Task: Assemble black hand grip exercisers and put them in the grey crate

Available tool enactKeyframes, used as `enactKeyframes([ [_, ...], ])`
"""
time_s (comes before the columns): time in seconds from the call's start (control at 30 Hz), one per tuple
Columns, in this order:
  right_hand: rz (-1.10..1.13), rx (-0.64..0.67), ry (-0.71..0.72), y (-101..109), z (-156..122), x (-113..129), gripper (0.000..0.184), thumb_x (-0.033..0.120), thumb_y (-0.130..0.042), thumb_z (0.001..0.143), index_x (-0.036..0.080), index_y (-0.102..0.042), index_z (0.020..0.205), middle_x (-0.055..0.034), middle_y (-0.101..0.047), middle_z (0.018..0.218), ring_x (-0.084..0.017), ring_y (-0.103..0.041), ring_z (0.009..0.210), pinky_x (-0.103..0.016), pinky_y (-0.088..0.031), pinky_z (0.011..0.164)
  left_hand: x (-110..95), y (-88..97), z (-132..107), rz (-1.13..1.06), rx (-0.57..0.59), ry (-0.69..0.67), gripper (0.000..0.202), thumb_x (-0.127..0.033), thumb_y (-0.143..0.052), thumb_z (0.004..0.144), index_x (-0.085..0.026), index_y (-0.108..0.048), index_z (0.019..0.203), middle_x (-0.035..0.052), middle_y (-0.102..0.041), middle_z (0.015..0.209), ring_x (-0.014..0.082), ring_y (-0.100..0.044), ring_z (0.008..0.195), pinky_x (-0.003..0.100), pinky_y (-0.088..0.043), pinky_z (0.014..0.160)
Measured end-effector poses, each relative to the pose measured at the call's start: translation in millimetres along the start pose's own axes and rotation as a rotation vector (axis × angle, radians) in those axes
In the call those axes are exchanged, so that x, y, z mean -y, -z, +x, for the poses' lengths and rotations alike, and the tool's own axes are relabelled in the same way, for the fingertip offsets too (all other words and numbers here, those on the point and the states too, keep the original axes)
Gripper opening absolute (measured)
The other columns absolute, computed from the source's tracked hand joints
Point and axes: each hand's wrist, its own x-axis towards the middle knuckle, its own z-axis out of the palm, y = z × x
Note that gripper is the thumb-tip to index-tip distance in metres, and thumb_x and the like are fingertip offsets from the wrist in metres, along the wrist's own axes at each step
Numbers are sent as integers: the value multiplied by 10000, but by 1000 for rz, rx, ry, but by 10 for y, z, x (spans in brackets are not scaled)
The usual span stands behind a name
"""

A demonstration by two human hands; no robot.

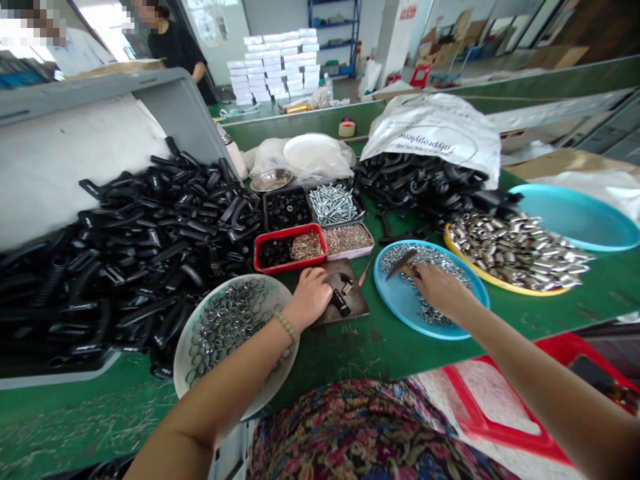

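My left hand (313, 297) rests on a square metal plate (357, 308), its fingers curled round the near end of a black plastic part (341, 301). A small shiny metal piece (347, 288) sits at that part. In my right hand (440, 288) is a hammer (401, 264), gripped by its short handle over a blue tray (387, 303) of small silvery metal pieces (435, 310). Beneath my left wrist stands a pale bowl (183, 357) of metal rings (227, 327). A thin tool with a pink handle (363, 278) lies right of the plate.
A grey crate (175, 100) spills black curved handles (185, 230) at left. Behind the plate are a red box (260, 267), a tray of small pins (347, 239) and long screws (334, 203). At right are metal sleeves (510, 250), a white sack (435, 130) and another blue tray (575, 213).
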Motion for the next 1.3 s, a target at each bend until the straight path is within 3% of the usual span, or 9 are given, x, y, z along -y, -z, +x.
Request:
enactKeyframes([
  [0.13,217,-41,56,234,-178,376,340,357,-322,958,162,-478,1189,-142,-660,1031,-240,-674,773,-304,-466,607,39,6,-144,-59,-18,60,230,-311,-527,888,-166,-686,968,96,-631,1118,244,-467,1139,427,-336,1018],
  [0.33,380,75,139,632,-256,908,352,383,-266,977,220,-505,1177,-57,-714,837,-202,-677,644,-259,-420,543,24,82,-323,-113,70,148,406,-377,-604,824,-243,-597,1207,93,-485,1351,279,-416,1229,460,-263,1085],
  [0.53,294,142,78,673,-144,1089,329,368,-299,972,192,-522,1138,-75,-705,753,-211,-673,649,-258,-409,553,23,57,-316,-188,65,203,493,-363,-634,795,-236,-525,1258,92,-508,1320,277,-427,1230,464,-253,1087],
  [0.7,294,123,171,689,-144,1318,303,318,-295,973,190,-491,1165,-81,-713,822,-204,-678,695,-244,-395,545,48,-8,-303,-296,-28,295,658,-338,-704,724,-193,-416,1298,94,-534,1276,257,-447,1229,446,-265,1087],
  [0.83,288,128,126,597,-134,1115,333,383,-282,978,214,-495,1169,-67,-711,798,-199,-675,674,-251,-400,553,-39,36,-315,-193,42,230,548,-322,-664,770,-230,-474,1275,77,-521,1292,278,-401,1243,481,-246,1088],
  [1.0,76,-74,-166,278,-115,282,433,473,-266,955,198,-499,1195,-109,-687,915,-247,-642,648,-301,-390,519,-205,91,-311,-94,160,144,378,-162,-424,894,-198,-529,1255,102,-582,1142,253,-498,1064,400,-409,931],
  [1.1,-36,-153,-91,137,-14,-33,393,416,-336,943,159,-562,1136,-140,-652,982,-280,-620,807,-346,-434,625,-255,170,-235,-254,118,227,312,-176,-392,910,-169,-591,1150,111,-595,1112,232,-537,1030,346,-422,925],
  [1.23,18,-286,123,250,413,191,363,361,-398,936,157,-604,1155,-148,-620,1079,-279,-541,1015,-378,-413,836,-269,227,-164,-586,226,383,312,-314,-352,948,-163,-618,1010,59,-667,929,188,-609,836,290,-481,766],
  [1.3,33,-174,271,357,724,495,331,314,-399,943,153,-626,1122,-140,-634,1043,-247,-554,985,-338,-408,821,-249,211,-207,-491,263,432,296,-291,-365,941,-165,-633,925,59,-666,867,191,-610,803,295,-479,740],
])
